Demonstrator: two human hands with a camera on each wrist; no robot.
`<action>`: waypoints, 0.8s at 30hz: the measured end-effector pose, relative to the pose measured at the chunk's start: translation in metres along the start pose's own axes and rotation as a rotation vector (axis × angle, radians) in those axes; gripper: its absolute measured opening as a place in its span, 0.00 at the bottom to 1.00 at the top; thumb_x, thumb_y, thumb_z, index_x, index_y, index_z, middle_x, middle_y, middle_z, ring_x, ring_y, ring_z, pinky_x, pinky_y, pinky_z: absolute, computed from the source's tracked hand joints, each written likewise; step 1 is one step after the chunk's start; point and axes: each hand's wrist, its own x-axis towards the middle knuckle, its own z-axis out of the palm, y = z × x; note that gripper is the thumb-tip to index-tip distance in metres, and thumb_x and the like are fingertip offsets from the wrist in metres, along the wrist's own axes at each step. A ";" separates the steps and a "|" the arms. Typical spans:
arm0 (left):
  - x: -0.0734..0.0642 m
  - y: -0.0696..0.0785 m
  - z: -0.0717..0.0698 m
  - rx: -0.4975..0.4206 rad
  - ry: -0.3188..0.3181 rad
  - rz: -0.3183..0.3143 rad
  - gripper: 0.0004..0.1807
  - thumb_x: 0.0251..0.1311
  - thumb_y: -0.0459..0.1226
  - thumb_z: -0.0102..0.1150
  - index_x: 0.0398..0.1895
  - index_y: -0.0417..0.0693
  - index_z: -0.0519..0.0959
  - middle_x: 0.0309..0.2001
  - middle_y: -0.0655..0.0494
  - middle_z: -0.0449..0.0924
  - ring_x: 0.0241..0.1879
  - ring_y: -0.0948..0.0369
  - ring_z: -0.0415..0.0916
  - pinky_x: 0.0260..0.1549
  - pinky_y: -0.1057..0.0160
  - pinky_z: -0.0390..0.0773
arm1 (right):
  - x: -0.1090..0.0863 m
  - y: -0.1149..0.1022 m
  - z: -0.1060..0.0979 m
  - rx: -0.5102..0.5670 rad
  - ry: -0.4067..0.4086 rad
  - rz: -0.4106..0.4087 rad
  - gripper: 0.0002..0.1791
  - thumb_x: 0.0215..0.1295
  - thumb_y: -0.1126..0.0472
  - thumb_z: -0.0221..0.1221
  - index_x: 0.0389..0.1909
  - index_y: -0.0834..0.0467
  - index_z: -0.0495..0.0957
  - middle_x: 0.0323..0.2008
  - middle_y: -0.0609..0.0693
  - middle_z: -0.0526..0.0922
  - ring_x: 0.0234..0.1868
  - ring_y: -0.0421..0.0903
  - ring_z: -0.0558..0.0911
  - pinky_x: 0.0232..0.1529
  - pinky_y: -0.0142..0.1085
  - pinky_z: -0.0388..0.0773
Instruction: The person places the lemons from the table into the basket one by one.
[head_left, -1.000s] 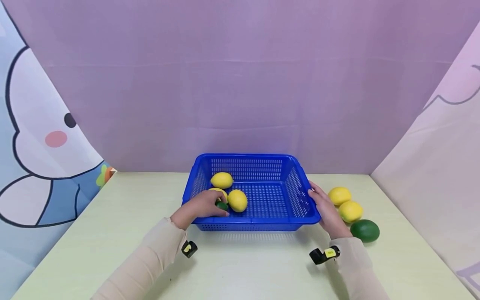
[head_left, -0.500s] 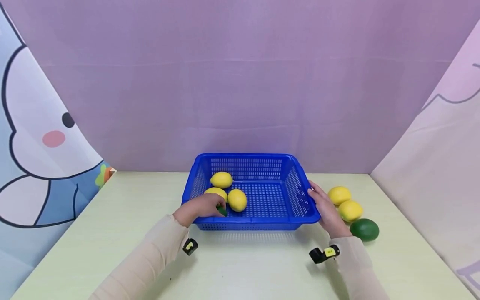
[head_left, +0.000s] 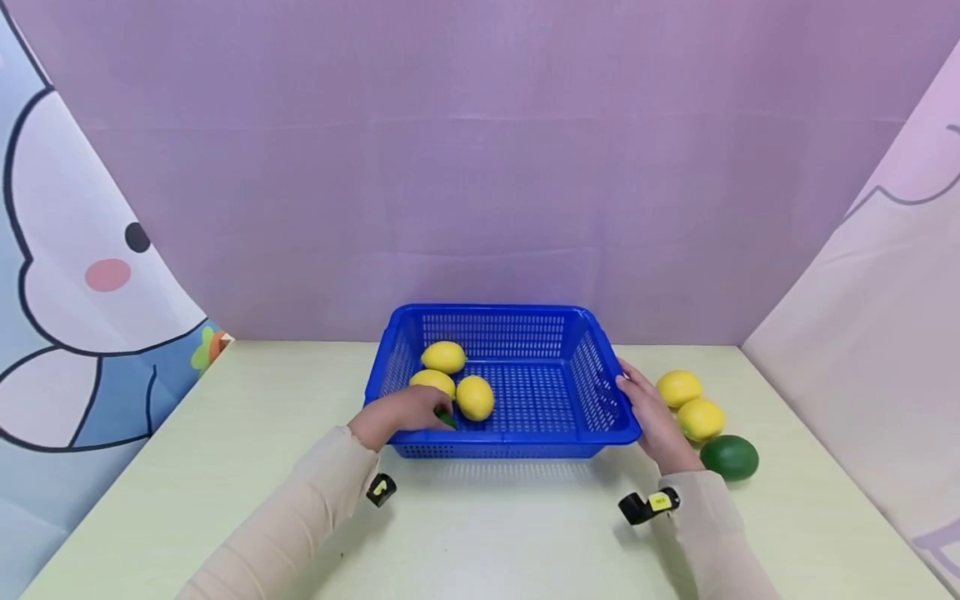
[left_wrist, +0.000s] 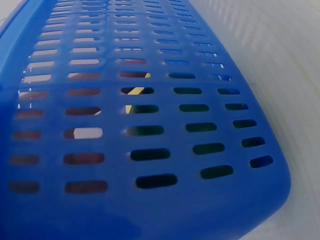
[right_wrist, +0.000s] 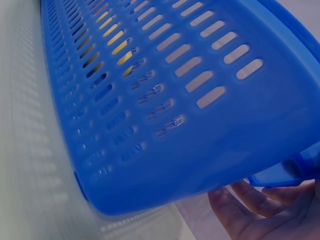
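In the head view a blue plastic basket (head_left: 502,437) with slotted walls stands on the table. My left hand (head_left: 408,410) reaches over its near left corner, fingers curled down around a dark green oval fruit (head_left: 446,417), mostly hidden by the hand. Close by inside lie three lemons: one at the back (head_left: 443,357), one behind the fingers (head_left: 433,382), one to the right (head_left: 475,398). My right hand (head_left: 654,415) holds the basket's right rim; the right wrist view shows its fingers (right_wrist: 260,202) bent under that edge. Slots in the left wrist view show green behind the basket wall (left_wrist: 115,215).
Right of the basket, two lemons, one farther back (head_left: 679,388) and one nearer (head_left: 701,419), lie beside a larger dark green fruit (head_left: 729,457). A mauve cloth (head_left: 480,167) hangs behind the pale table (head_left: 495,533). Printed cloths flank both sides.
My left hand has shifted slightly over the green fruit, turning it a little, and more of the lemon behind the fingers shows. The right hand and basket stay in place.
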 end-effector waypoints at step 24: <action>-0.022 -0.001 -0.022 -0.042 0.128 0.054 0.20 0.58 0.47 0.62 0.48 0.43 0.78 0.45 0.50 0.81 0.47 0.53 0.77 0.47 0.52 0.76 | -0.001 -0.002 0.000 -0.002 0.006 0.003 0.31 0.75 0.48 0.36 0.75 0.49 0.41 0.65 0.64 0.59 0.44 0.41 0.76 0.43 0.34 0.78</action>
